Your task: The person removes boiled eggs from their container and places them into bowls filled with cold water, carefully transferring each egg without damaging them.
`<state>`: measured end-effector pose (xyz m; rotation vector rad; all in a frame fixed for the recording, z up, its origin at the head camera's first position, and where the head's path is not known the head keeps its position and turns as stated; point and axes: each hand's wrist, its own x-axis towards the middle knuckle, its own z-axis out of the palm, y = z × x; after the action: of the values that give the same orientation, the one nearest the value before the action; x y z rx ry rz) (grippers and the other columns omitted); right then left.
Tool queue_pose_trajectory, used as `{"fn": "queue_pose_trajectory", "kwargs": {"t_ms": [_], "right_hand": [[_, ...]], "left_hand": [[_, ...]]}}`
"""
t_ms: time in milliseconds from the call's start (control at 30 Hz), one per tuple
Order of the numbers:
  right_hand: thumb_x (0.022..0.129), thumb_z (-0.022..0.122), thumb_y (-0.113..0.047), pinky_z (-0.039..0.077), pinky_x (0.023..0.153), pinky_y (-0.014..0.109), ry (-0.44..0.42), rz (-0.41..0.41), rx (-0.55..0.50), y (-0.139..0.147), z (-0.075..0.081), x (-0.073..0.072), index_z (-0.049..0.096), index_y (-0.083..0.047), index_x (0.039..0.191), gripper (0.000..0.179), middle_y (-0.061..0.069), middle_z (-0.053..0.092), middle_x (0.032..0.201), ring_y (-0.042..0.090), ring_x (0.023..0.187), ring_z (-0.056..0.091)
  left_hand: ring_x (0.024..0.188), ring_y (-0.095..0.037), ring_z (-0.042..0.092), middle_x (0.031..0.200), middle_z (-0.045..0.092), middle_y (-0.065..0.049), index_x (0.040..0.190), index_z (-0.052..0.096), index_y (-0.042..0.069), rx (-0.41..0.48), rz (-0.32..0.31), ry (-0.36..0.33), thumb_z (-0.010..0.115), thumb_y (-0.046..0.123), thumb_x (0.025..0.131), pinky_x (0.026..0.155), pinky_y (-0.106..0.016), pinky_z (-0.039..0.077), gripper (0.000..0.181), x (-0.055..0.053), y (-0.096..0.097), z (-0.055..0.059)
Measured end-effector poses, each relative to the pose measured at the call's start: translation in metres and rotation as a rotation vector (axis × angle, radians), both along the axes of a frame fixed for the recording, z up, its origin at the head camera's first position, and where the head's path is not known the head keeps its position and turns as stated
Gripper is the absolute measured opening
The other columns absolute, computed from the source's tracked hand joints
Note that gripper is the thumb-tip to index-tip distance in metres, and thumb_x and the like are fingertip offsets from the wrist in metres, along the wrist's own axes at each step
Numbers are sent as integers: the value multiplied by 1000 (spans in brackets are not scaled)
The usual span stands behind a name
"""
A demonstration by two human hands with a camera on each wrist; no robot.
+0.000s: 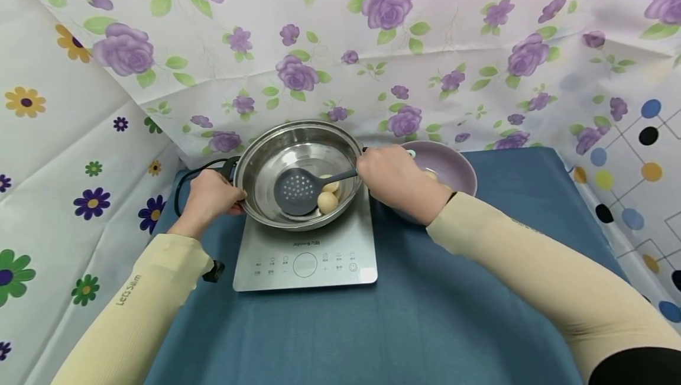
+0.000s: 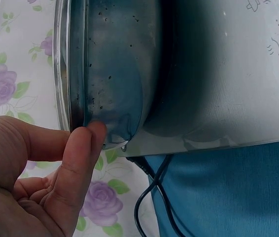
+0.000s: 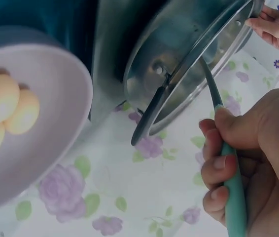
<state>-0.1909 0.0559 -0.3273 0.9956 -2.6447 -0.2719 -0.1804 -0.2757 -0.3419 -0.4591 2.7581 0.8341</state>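
Note:
A stainless steel pan (image 1: 266,154) stands on the cooktop. In the left wrist view my left hand (image 2: 55,173) pinches the pan's rim at its left side between thumb and fingers. My right hand (image 1: 404,181) grips the green handle (image 3: 234,197) of a slotted skimmer above the pan's right edge. The skimmer's dark perforated head (image 1: 294,191) is inside the pan, beside a few pale eggs (image 1: 327,202), partly hidden by its neck. A purple bowl (image 1: 460,166) sits to the right, partly behind my right hand, with several eggs (image 3: 0,101) in it.
The white induction cooktop (image 1: 305,278) lies on a blue cloth-covered table (image 1: 425,326). A black power cord (image 2: 139,212) loops at the cooktop's left. Behind rises a floral curtain (image 1: 319,30). The pan's dark side handle (image 3: 149,116) juts out to the right.

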Motion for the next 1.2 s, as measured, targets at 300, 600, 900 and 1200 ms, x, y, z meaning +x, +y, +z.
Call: {"fn": "queue_pose_trajectory", "kwargs": {"t_ms": [300,600,900,1200], "right_hand": [[83,62,-10,48,51,37,100,45,45,14,6,4,65,-7,80,5,8,60,71,23,61,59],[82,63,-11,50,57,36,131,3,63,21,12,-4,62,-2,90,11,11,58,78,24,67,60],[84,54,-5,44,50,33,259,-80,18,17,7,-12,56,-3,75,10,8,48,65,21,56,51],[85,57,-6,45,51,34,201,-51,71,21,-1,-14,57,-3,77,9,9,51,68,22,58,53]], "left_hand": [[59,-15,70,64,71,-6,77,72,2,1,6,5,61,22,83,82,-46,54,24,1,-1,0],[59,-16,70,65,71,-7,79,72,2,-3,7,-4,61,21,83,78,-43,55,22,-1,-2,-1],[59,-16,70,68,72,-9,79,72,1,8,0,6,61,21,83,81,-45,54,23,-1,-2,-2],[59,-16,70,67,72,-8,80,71,1,13,3,9,62,21,83,82,-45,54,22,-1,-1,-2]]}}
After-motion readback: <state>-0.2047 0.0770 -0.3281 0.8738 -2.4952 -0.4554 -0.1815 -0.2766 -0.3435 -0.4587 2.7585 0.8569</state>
